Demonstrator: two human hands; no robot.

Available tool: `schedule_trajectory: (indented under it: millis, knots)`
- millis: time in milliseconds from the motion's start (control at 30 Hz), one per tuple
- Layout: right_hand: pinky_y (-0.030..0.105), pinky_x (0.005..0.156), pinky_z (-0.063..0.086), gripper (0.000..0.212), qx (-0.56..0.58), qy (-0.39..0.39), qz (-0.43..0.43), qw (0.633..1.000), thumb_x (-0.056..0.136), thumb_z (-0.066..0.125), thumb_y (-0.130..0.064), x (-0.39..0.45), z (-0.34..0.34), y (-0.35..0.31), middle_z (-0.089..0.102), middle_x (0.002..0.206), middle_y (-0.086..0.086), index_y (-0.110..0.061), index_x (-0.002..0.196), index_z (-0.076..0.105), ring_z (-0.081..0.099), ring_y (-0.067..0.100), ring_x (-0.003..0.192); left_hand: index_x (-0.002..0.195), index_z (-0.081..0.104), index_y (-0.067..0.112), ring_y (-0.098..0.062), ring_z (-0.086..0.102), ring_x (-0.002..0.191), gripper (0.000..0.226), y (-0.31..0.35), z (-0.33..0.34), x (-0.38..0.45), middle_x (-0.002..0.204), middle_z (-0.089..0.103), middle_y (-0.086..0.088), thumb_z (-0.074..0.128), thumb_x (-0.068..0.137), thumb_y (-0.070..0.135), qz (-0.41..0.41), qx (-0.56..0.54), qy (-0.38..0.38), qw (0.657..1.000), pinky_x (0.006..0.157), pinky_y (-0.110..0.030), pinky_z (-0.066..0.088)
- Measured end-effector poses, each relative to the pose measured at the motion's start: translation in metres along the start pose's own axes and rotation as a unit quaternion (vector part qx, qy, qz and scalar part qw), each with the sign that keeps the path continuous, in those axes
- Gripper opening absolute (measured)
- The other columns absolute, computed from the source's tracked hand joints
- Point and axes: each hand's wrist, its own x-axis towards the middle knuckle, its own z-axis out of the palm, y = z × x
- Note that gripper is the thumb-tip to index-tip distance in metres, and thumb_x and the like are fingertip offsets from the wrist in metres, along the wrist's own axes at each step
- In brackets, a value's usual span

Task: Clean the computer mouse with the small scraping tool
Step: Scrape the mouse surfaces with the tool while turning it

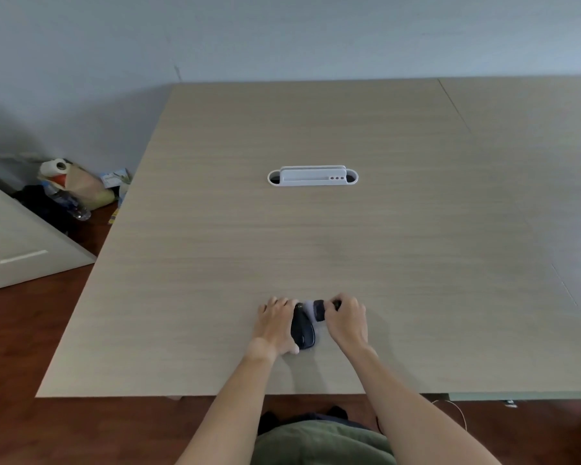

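Note:
A black computer mouse (303, 330) lies on the wooden table (215, 263) near its front edge. My left hand (275, 325) rests against the mouse's left side and grips it, thumb at its near end. My right hand (348, 322) is closed around a small dark tool (320, 309) with a pale part at its left end, held just right of the mouse's far end. Whether the tool touches the mouse I cannot tell; my fingers hide part of it.
A white oblong desk organiser (312, 176) stands at the table's middle, well beyond my hands. Off the table's left edge, bags, a paper roll and a plastic bottle (71, 193) lie on the floor beside a white cabinet (21, 250).

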Motion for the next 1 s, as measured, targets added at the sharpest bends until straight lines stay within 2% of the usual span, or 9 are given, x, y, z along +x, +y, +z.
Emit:
schedule_trajectory:
  millis: [67, 167, 233, 400, 533, 600, 700, 867, 1000]
  knots:
    - [0.033, 0.067, 0.050, 0.015, 0.018, 0.021, -0.019, 0.999, 0.087, 0.056, -0.015, -0.001, -0.002, 0.000, 0.067, 0.080, 0.003, -0.009, 0.081, 0.069, 0.060, 0.023, 0.079, 0.132, 0.042, 0.026, -0.021, 0.040, 0.121, 0.091, -0.001, 0.002, -0.001, 0.129, 0.049, 0.007, 0.081, 0.051, 0.035, 0.001, -0.001, 0.002, 1.000, 0.096, -0.034, 0.035]
    - [0.017, 0.056, 0.041, 0.013, 0.048, -0.041, -0.062, 0.996, 0.081, 0.062, -0.008, -0.003, -0.005, -0.005, 0.065, 0.067, -0.002, -0.006, 0.072, 0.071, 0.058, 0.014, 0.067, 0.131, 0.043, 0.026, -0.020, 0.040, 0.121, 0.089, -0.002, 0.002, 0.000, 0.129, 0.049, 0.008, 0.081, 0.051, 0.034, 0.003, -0.010, 0.003, 1.000, 0.096, -0.033, 0.035]
    - [0.018, 0.056, 0.041, 0.012, 0.031, -0.076, -0.062, 0.995, 0.080, 0.064, -0.010, -0.004, -0.003, -0.005, 0.065, 0.067, -0.002, -0.009, 0.070, 0.071, 0.057, 0.012, 0.064, 0.131, 0.043, 0.026, -0.020, 0.041, 0.121, 0.090, -0.002, 0.001, 0.001, 0.129, 0.050, 0.008, 0.081, 0.050, 0.034, 0.008, -0.010, 0.005, 1.000, 0.096, -0.033, 0.035]
    - [0.028, 0.061, 0.041, 0.016, 0.028, 0.049, -0.039, 0.998, 0.088, 0.057, -0.015, -0.009, -0.004, -0.004, 0.066, 0.075, 0.002, -0.008, 0.079, 0.067, 0.057, 0.019, 0.073, 0.147, 0.019, 0.020, -0.025, 0.042, 0.124, 0.115, -0.003, 0.002, -0.002, 0.136, 0.050, 0.002, 0.082, 0.051, 0.031, 0.014, -0.020, 0.014, 1.000, 0.101, -0.037, 0.034]
    - [0.013, 0.052, 0.040, 0.013, 0.046, -0.064, -0.086, 0.993, 0.082, 0.066, -0.013, -0.012, -0.002, -0.006, 0.065, 0.065, -0.001, -0.009, 0.071, 0.071, 0.056, 0.011, 0.062, 0.149, 0.006, 0.020, -0.025, 0.044, 0.122, 0.126, -0.002, 0.001, -0.003, 0.128, 0.056, 0.000, 0.084, 0.050, 0.031, 0.012, -0.025, 0.020, 0.999, 0.101, -0.037, 0.034]
    - [0.021, 0.057, 0.044, 0.013, 0.027, -0.066, -0.068, 0.995, 0.083, 0.066, -0.017, -0.013, 0.002, -0.004, 0.066, 0.069, -0.001, -0.011, 0.073, 0.070, 0.058, 0.012, 0.065, 0.149, 0.005, 0.019, -0.025, 0.045, 0.121, 0.127, -0.002, -0.001, -0.004, 0.123, 0.059, -0.001, 0.084, 0.050, 0.030, 0.011, -0.027, 0.021, 0.999, 0.099, -0.036, 0.034]
    - [0.039, 0.062, 0.048, 0.022, 0.037, 0.038, -0.023, 0.998, 0.087, 0.060, -0.021, -0.017, 0.003, -0.008, 0.067, 0.070, 0.004, -0.006, 0.073, 0.068, 0.060, 0.021, 0.072, 0.149, 0.002, 0.018, -0.026, 0.047, 0.118, 0.128, -0.002, -0.001, -0.005, 0.117, 0.060, -0.002, 0.084, 0.050, 0.029, 0.014, -0.022, 0.027, 0.999, 0.097, -0.036, 0.035]
    - [0.023, 0.050, 0.041, 0.026, 0.052, -0.060, -0.059, 0.995, 0.082, 0.066, -0.020, -0.015, 0.005, -0.014, 0.061, 0.054, 0.007, 0.000, 0.065, 0.067, 0.050, 0.014, 0.050, 0.150, 0.001, 0.016, -0.025, 0.046, 0.119, 0.129, -0.001, -0.001, -0.006, 0.116, 0.061, -0.001, 0.084, 0.052, 0.028, 0.017, -0.024, 0.027, 0.999, 0.101, -0.036, 0.035]
    - [0.031, 0.047, 0.035, 0.032, 0.040, 0.029, 0.032, 0.998, 0.081, 0.060, -0.024, -0.014, 0.006, -0.014, 0.056, 0.052, 0.010, -0.002, 0.057, 0.058, 0.051, 0.026, 0.053, 0.150, 0.000, 0.016, -0.026, 0.046, 0.118, 0.129, -0.002, 0.000, -0.006, 0.120, 0.059, -0.003, 0.084, 0.052, 0.028, 0.018, -0.017, 0.027, 0.999, 0.101, -0.036, 0.035]
